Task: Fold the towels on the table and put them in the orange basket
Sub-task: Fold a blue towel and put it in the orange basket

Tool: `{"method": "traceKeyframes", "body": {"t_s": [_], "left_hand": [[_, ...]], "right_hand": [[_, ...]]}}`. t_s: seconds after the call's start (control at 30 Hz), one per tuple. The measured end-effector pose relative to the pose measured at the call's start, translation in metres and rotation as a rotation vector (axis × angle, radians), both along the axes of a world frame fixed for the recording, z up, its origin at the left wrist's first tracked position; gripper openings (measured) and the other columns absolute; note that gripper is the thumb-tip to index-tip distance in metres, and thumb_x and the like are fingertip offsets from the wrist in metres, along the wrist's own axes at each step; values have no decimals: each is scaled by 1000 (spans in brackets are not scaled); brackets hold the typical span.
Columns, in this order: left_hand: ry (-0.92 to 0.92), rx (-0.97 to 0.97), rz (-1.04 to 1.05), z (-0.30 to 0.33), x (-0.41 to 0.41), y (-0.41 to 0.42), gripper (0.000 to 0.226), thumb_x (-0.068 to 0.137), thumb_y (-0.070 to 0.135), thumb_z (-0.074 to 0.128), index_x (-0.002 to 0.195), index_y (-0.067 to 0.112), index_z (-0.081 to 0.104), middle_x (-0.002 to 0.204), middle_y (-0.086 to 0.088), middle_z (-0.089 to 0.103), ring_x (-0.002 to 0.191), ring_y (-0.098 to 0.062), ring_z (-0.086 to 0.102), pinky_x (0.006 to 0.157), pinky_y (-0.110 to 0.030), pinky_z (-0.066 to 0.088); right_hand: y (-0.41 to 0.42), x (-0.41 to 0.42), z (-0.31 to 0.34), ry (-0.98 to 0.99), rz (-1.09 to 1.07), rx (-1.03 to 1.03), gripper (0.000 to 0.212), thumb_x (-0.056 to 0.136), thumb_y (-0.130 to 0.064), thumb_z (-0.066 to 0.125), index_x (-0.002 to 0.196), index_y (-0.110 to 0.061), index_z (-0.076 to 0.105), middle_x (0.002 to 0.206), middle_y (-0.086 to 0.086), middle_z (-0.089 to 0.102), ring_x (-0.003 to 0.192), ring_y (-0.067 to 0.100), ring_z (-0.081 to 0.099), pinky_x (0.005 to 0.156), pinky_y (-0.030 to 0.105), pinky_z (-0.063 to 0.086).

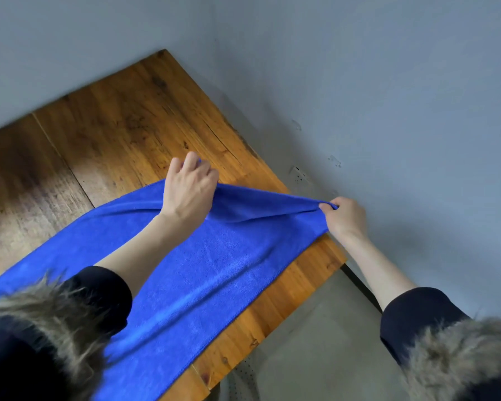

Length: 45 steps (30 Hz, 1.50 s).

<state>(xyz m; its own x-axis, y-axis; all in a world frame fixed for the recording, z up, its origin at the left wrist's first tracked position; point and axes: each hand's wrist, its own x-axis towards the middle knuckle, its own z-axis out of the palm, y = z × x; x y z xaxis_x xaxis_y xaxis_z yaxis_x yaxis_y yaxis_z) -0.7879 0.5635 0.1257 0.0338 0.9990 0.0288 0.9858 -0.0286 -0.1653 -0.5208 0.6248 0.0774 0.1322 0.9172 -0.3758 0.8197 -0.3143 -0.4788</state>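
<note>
A large blue towel (203,267) lies spread along the near side of the wooden table (122,125). My left hand (187,189) pinches the towel's far corner and lifts it a little off the wood. My right hand (344,217) pinches the other corner of the same end, just past the table's right edge. The edge between my two hands is pulled taut and raised. No orange basket is in view.
The table stands in a corner between grey walls (388,82). A wall socket (300,173) sits low on the right wall. Grey floor (315,342) shows beyond the table's right edge. Fur-trimmed dark sleeves fill the lower corners.
</note>
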Motion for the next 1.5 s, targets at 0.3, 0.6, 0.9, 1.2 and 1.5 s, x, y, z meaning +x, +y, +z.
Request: {"method": "traceKeyframes", "body": {"t_s": [0.3,0.6,0.9,1.2,1.5], "left_hand": [[-31,251,-13,29,-8,43,23,87,7,42,87,10,65,87,-6,63,107,-30,47,83,-39,21],[-95,29,63,10,-36,14,27,85,-5,48,107,6,60,104,-13,55,100,-32,47,87,-41,29],[-266,249,83,39,-83,-25,32,77,-15,47,98,4,61,95,-14,56,86,-31,54,83,-40,31],[-352,306,52,82,-146,-157,35,72,-20,52,93,5,64,94,-11,58,85,-29,54,80,-36,25],[-309,259,15,78,-235,-306,36,70,-23,56,88,7,67,89,-9,60,79,-31,57,79,-34,24]], "right_hand": [[57,-8,36,21,-167,188,21,93,-19,46,80,-7,57,73,5,53,76,27,48,65,28,33],[-2,-21,21,138,44,260,17,90,-12,49,95,-8,65,100,9,63,88,21,54,73,23,35],[-79,-59,46,319,215,327,11,89,-15,55,84,-25,57,81,-14,58,76,-3,53,65,-3,34],[-206,-113,116,437,180,316,15,87,-14,57,78,-26,57,78,-20,59,77,-16,53,62,-1,36],[-366,-207,112,432,256,183,9,87,-15,60,80,-21,58,82,-8,61,79,7,55,68,8,39]]}}
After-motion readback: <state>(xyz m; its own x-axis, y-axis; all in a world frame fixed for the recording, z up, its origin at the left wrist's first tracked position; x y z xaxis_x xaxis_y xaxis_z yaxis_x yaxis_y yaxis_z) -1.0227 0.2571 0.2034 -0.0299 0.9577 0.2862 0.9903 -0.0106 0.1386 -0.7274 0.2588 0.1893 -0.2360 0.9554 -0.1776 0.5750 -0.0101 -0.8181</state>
